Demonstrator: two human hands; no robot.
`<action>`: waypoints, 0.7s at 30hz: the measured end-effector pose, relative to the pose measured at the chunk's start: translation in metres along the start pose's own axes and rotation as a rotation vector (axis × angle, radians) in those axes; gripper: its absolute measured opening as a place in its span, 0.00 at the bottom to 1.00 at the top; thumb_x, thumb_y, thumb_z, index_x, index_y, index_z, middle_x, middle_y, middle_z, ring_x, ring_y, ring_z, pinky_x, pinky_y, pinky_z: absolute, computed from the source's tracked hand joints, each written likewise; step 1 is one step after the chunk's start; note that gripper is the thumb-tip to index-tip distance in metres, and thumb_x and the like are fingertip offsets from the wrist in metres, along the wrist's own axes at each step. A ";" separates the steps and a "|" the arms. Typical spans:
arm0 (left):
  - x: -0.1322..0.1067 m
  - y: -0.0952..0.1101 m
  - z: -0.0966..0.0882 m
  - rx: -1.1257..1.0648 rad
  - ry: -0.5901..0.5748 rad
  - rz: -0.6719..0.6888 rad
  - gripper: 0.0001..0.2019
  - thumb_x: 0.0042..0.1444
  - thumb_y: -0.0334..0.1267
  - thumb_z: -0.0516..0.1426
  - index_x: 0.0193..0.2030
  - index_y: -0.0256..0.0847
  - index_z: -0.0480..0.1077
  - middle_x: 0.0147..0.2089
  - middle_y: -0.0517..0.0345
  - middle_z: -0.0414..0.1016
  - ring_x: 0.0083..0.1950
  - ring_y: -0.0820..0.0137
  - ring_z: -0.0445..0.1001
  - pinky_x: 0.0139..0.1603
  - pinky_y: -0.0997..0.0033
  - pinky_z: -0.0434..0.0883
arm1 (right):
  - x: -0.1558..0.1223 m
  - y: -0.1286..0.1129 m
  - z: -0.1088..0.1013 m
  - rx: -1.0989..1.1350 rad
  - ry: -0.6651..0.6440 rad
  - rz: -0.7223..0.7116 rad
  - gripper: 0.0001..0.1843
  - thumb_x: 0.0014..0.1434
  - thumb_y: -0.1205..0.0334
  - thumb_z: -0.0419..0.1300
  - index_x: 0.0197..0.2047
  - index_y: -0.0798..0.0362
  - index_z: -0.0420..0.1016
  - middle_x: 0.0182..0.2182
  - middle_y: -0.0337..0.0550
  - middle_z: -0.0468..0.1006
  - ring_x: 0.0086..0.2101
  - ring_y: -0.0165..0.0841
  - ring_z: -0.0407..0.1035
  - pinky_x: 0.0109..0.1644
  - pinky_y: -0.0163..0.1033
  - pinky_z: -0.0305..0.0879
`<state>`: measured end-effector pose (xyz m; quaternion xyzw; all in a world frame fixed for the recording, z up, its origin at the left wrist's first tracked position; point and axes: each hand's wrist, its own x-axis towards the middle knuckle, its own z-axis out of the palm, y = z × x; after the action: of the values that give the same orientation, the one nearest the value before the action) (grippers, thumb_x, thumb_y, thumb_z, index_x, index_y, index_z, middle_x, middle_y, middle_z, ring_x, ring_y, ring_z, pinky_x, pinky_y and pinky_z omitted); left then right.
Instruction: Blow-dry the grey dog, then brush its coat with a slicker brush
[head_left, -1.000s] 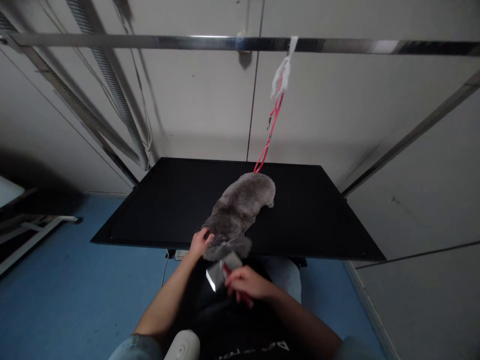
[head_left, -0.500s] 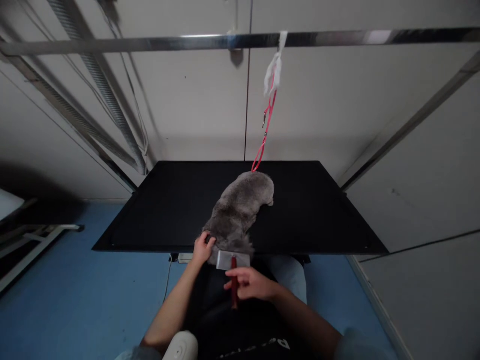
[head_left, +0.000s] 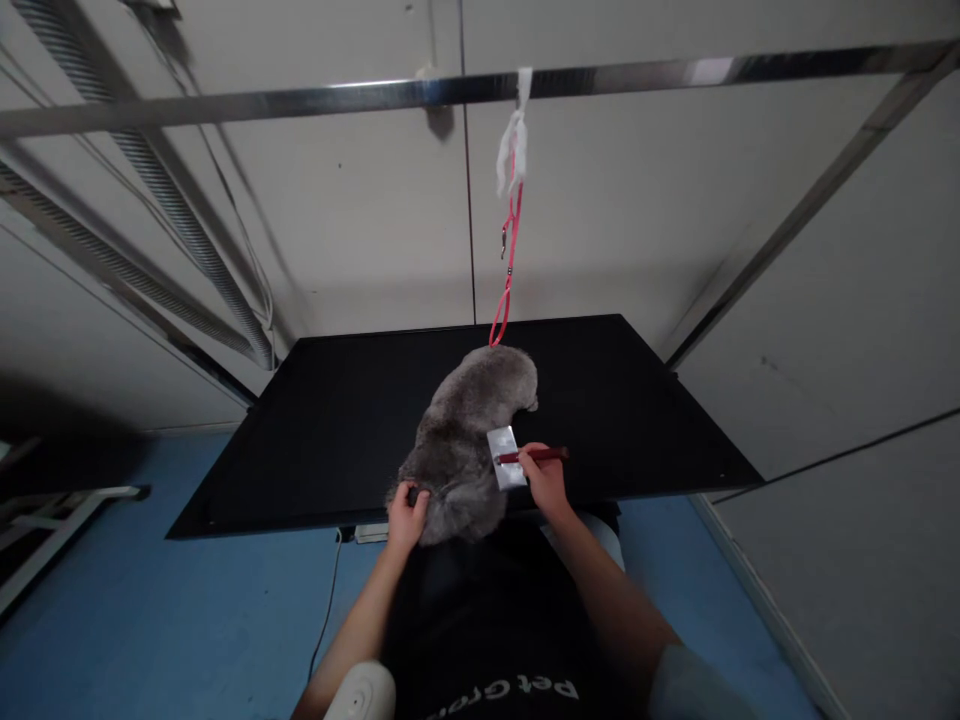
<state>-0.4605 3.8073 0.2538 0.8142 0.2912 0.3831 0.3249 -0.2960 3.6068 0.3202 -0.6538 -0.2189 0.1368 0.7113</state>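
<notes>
A grey furry animal (head_left: 480,400) lies curved on the black grooming table (head_left: 315,420), its near end at the front edge; I cannot make out its head. At that near end, my left hand (head_left: 407,512) has its fingers closed on the fur at the left side. My right hand (head_left: 546,482) grips the dark red handle of a slicker brush (head_left: 506,460). The brush's metal back faces up, and its head rests against the animal's right flank. Its bristles are hidden.
A pink grooming loop (head_left: 502,310) hangs from a metal bar (head_left: 330,98) by a knotted white cloth (head_left: 512,150), down to the animal's far end. Ribbed grey hoses (head_left: 187,225) run along the left wall. A white rounded object (head_left: 362,692) is at my lower left.
My right hand has moved the brush up and right, from the animal's near end to its right flank, and turned the handle sideways. My left hand stays on the fur. The view shifted slightly.
</notes>
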 end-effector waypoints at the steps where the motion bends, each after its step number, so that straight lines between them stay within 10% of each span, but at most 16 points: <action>1: -0.001 0.001 0.001 -0.006 0.001 -0.008 0.13 0.51 0.48 0.53 0.35 0.40 0.66 0.29 0.57 0.72 0.31 0.65 0.72 0.34 0.67 0.70 | 0.000 0.002 0.000 0.044 -0.024 -0.008 0.11 0.50 0.53 0.58 0.32 0.51 0.68 0.21 0.35 0.69 0.23 0.29 0.63 0.26 0.34 0.60; 21: 0.005 0.006 0.000 -0.101 -0.051 -0.021 0.14 0.47 0.50 0.56 0.31 0.41 0.65 0.28 0.58 0.71 0.32 0.65 0.71 0.36 0.66 0.70 | -0.008 0.010 0.018 0.185 0.000 0.066 0.14 0.47 0.54 0.59 0.36 0.51 0.64 0.18 0.32 0.69 0.15 0.24 0.57 0.18 0.30 0.52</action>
<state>-0.4563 3.8069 0.2600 0.8031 0.2715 0.3731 0.3770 -0.3107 3.6202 0.3107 -0.5922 -0.1837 0.1797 0.7637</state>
